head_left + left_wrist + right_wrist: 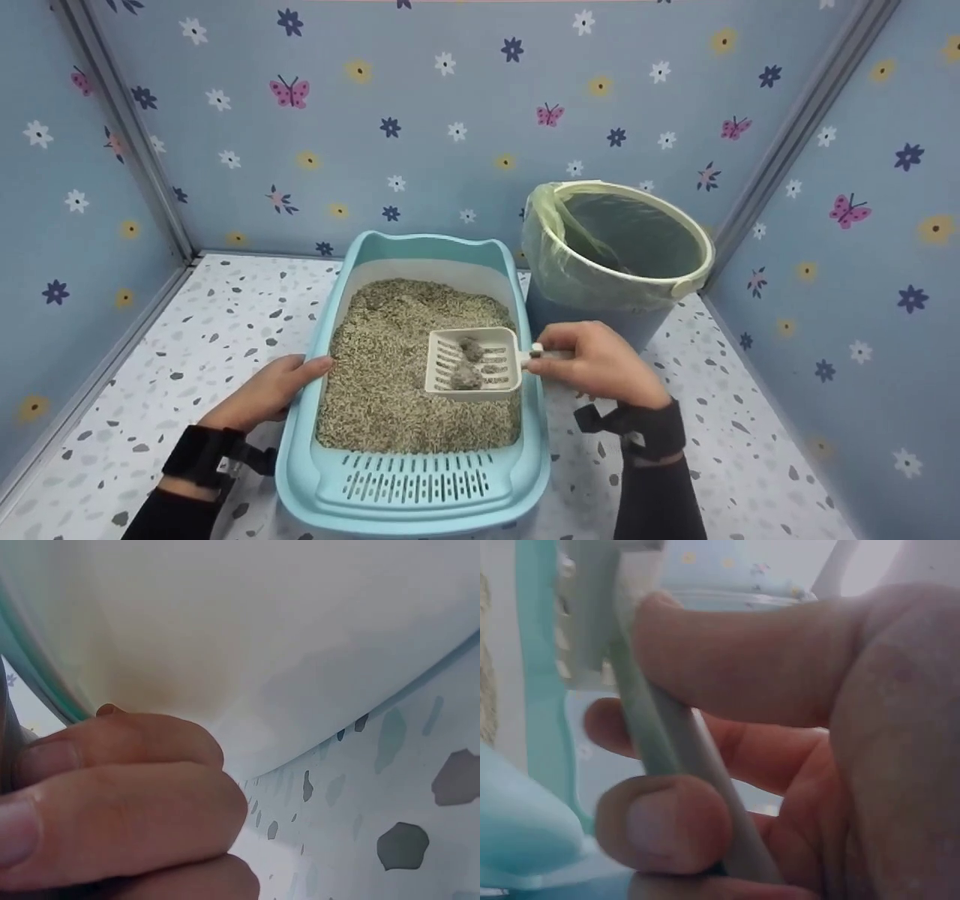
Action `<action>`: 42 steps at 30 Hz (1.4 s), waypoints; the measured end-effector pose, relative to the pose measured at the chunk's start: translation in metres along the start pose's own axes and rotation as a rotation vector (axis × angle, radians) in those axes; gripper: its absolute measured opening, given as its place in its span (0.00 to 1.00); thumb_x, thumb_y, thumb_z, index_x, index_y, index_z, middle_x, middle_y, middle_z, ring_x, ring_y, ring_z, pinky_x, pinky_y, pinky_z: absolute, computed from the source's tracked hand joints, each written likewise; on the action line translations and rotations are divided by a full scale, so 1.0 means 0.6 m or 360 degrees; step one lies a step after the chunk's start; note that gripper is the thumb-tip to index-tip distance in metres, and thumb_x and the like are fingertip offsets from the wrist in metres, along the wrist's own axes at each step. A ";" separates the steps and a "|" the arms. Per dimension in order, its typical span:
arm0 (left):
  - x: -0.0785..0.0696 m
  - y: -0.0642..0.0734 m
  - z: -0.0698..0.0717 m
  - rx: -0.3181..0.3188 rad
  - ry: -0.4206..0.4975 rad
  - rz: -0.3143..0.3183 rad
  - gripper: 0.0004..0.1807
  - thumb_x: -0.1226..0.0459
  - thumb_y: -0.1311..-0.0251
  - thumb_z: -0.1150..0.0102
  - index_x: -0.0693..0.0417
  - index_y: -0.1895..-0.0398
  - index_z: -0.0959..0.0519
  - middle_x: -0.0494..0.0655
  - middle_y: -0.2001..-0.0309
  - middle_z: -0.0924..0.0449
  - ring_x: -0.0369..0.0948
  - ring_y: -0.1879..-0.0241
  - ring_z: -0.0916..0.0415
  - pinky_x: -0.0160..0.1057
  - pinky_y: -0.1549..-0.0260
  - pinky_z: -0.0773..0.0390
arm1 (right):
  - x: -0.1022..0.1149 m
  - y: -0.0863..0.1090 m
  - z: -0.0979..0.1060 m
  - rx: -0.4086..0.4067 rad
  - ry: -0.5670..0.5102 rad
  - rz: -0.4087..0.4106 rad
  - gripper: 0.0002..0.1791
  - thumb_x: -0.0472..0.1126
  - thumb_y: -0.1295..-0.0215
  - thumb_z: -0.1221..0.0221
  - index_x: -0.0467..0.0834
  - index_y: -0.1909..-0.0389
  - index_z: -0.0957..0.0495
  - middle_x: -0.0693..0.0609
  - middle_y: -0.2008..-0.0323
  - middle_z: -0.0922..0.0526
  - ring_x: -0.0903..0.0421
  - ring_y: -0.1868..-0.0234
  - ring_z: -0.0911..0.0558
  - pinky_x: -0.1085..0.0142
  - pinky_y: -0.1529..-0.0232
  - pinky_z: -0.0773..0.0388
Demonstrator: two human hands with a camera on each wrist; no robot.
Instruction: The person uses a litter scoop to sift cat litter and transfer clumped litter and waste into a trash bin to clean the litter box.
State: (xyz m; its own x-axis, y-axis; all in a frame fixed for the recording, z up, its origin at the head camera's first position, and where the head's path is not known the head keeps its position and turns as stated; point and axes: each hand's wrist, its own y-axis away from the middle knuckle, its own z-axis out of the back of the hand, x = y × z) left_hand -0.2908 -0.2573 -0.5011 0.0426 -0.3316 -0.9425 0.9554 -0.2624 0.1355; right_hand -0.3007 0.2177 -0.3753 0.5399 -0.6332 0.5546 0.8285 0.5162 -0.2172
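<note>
A light-blue litter box (298, 435) with a slotted front step holds grainy tan litter (390, 360). My left hand (262, 390) grips its left rim, thumb on top; in the left wrist view the curled fingers (150, 810) lie under the rim against the outer wall. With my right hand (600, 364) I hold a white litter scoop (474, 395) by its handle, thumb and fingers wrapped round it in the right wrist view. The scoop is level over the right side of the litter, and greyish clumps (466, 376) lie on its slots.
Behind my right hand stands a blue bin (559, 307) lined with a pale green bag (551, 262) under a cream ring (711, 255). Flower-patterned panels (450, 97) enclose the back and sides. The floor (210, 322) is white with grey speckles.
</note>
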 end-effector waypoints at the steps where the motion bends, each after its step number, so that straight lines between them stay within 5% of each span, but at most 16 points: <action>1: 0.000 0.000 0.001 -0.0002 -0.0004 -0.0003 0.33 0.44 0.13 0.50 0.72 0.45 0.25 0.54 0.66 0.15 0.38 0.78 0.20 0.38 0.77 0.14 | -0.001 0.001 0.001 0.0007 -0.0002 -0.0006 0.12 0.55 0.31 0.24 0.61 0.69 0.17 0.65 0.77 0.23 0.62 0.77 0.25 0.63 0.70 0.25; 6: 0.002 0.001 0.002 -0.0015 0.0041 0.0006 0.34 0.45 0.13 0.50 0.74 0.40 0.27 0.56 0.60 0.14 0.44 0.69 0.12 0.44 0.66 0.08 | 0.009 -0.016 -0.015 0.0079 0.0045 0.0068 0.11 0.60 0.27 0.27 0.59 0.61 0.13 0.65 0.75 0.20 0.62 0.76 0.24 0.61 0.69 0.24; 14: -0.002 -0.003 0.000 0.0000 0.0029 0.0004 0.32 0.44 0.13 0.50 0.71 0.45 0.25 0.52 0.67 0.16 0.37 0.79 0.23 0.36 0.78 0.16 | -0.006 0.003 0.007 0.0098 0.0006 -0.0063 0.11 0.58 0.31 0.24 0.61 0.68 0.15 0.65 0.76 0.20 0.62 0.76 0.24 0.62 0.71 0.24; 20: 0.001 -0.004 0.002 -0.0005 0.0037 0.0026 0.33 0.44 0.13 0.50 0.72 0.42 0.27 0.54 0.64 0.15 0.40 0.74 0.17 0.40 0.72 0.11 | 0.006 -0.015 -0.018 0.0121 0.0039 0.0009 0.12 0.61 0.28 0.27 0.60 0.62 0.13 0.66 0.74 0.19 0.62 0.76 0.23 0.60 0.69 0.24; 26: 0.004 -0.005 0.000 0.0003 0.0034 0.0017 0.35 0.45 0.12 0.51 0.76 0.38 0.28 0.57 0.61 0.14 0.44 0.70 0.13 0.44 0.68 0.08 | -0.005 -0.002 0.001 0.0062 -0.0019 -0.0050 0.14 0.56 0.32 0.23 0.59 0.71 0.18 0.64 0.78 0.23 0.62 0.77 0.26 0.62 0.72 0.26; 38: 0.001 -0.001 0.001 0.0029 0.0045 -0.0009 0.34 0.45 0.12 0.52 0.75 0.40 0.27 0.54 0.65 0.15 0.38 0.77 0.19 0.37 0.77 0.16 | 0.004 -0.001 -0.004 -0.0033 0.0045 0.0012 0.15 0.58 0.30 0.24 0.62 0.71 0.20 0.66 0.78 0.27 0.63 0.77 0.27 0.63 0.70 0.28; 42: 0.000 -0.001 0.002 0.0014 0.0035 -0.0025 0.34 0.45 0.12 0.51 0.75 0.40 0.27 0.56 0.63 0.14 0.41 0.74 0.15 0.40 0.72 0.11 | 0.007 0.005 0.001 -0.0105 0.0072 0.0000 0.13 0.59 0.31 0.24 0.63 0.70 0.18 0.66 0.78 0.26 0.61 0.75 0.26 0.61 0.68 0.27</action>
State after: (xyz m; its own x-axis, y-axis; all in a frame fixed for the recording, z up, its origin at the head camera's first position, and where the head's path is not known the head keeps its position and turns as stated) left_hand -0.2917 -0.2583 -0.5011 0.0342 -0.3073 -0.9510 0.9534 -0.2754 0.1233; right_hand -0.2962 0.2170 -0.3728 0.5449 -0.6593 0.5181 0.8356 0.4782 -0.2703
